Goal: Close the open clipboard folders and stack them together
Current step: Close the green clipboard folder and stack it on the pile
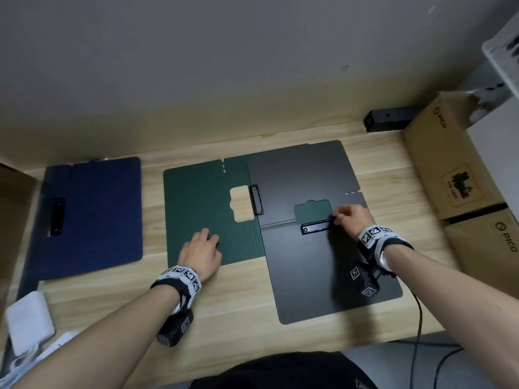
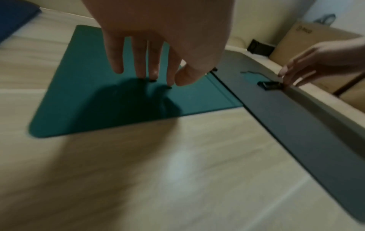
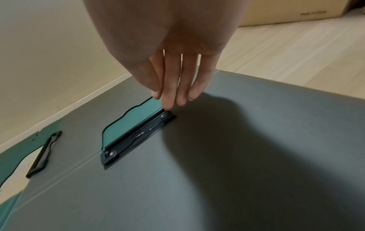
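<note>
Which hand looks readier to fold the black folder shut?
Right, probably. The right hand already touches the end of the black folder's clip, by its fold line. The left hand rests on the green folder, away from it.

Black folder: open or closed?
Open. The black folder lies spread flat in two panels, fold line and metal clip exposed, overlapping the green folder.

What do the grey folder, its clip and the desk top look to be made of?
Grey folder: seemingly plastic sheet, matte, with a moulded fold line and a die-cut notch. Its clip: probably dark-finished metal, with two shiny rivets. Desk top: light wood or wood-look laminate, its grain running in plank-like strips; which one cannot be told.
</note>
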{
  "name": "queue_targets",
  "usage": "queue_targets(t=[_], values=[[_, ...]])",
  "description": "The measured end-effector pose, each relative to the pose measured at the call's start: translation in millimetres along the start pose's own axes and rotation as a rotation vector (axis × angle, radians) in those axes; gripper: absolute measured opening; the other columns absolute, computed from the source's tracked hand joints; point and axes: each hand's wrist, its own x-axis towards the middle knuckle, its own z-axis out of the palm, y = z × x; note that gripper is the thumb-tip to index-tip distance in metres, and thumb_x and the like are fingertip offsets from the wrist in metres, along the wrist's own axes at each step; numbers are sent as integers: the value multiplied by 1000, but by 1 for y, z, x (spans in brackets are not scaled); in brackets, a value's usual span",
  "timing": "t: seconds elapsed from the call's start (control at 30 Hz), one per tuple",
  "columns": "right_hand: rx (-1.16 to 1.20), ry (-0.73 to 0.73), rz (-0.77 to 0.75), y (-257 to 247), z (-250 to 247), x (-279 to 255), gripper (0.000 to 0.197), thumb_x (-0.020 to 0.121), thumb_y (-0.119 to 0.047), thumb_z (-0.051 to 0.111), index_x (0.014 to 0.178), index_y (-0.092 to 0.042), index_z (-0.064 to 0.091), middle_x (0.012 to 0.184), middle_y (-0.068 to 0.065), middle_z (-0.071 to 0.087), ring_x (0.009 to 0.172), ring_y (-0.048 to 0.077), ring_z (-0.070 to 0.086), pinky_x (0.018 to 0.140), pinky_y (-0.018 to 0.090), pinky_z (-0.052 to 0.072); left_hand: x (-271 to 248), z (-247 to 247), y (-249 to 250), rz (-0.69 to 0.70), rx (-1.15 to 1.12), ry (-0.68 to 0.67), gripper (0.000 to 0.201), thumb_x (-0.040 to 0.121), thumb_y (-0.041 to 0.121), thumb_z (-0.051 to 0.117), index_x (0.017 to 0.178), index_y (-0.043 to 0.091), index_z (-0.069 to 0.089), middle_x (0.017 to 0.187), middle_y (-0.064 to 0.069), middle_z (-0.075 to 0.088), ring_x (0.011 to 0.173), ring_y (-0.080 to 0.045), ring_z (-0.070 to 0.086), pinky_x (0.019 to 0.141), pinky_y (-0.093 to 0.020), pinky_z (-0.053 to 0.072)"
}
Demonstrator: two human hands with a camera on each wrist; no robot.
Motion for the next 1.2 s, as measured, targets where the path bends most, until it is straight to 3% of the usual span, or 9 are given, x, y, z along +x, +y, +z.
queue_targets(t=[0.13,0.27,0.47,0.57,0.73,0.87,1.03,1.2], values=[[24,44,-19,6,-6,18,16,85,-15,60,88,-26,71,99,4,74,96,26,66,87,31,50,36,-19,28,-21,-104,21,36,89,26,44,122,17,54,121,-5,53,111,-23,52,83,-37,47],[25,100,-20,16,-13,37,20,82,-16,62,100,-18,71,108,8,71,101,28,66,94,35,50,73,-38,58,-31,-153,-21,33,88,29,44,117,17,54,117,-5,58,104,-26,56,78,-35,44],[-54,227,119,25,-21,58,46,81,-22,66,122,-3,56,126,22,50,119,41,48,106,40,36,121,-49,87,-148,-134,-134,42,87,47,48,110,13,59,111,-10,65,96,-32,60,74,-33,43],[-20,229,199,27,-21,68,50,78,-30,69,120,-4,58,125,23,51,117,42,49,104,41,39,134,-46,95,-176,-120,-136,42,86,51,50,103,13,59,104,-9,66,86,-29,57,69,-31,41],[210,229,328,31,-20,84,53,70,-45,79,108,-12,64,116,13,65,110,35,60,100,41,46,141,-39,94,-209,-86,-84,44,94,49,38,98,11,59,104,-10,66,91,-30,61,68,-32,40],[297,224,370,36,-19,88,43,69,-43,82,95,-16,62,106,10,67,102,31,63,97,37,48,142,-36,96,-183,-33,-73,42,94,45,35,96,11,59,103,-11,68,92,-32,62,68,-32,39],[255,318,400,55,-38,91,43,71,-41,81,97,-10,66,109,15,68,103,35,63,96,41,49,144,-37,91,-209,-31,-78,41,91,44,38,97,11,63,102,-12,69,94,-33,63,69,-32,40],[142,368,397,56,-51,85,53,72,-41,79,112,-8,66,119,17,64,115,39,55,103,42,44,136,-35,86,-239,-64,-82,47,94,51,36,103,12,60,106,-11,67,96,-32,62,69,-32,40]])
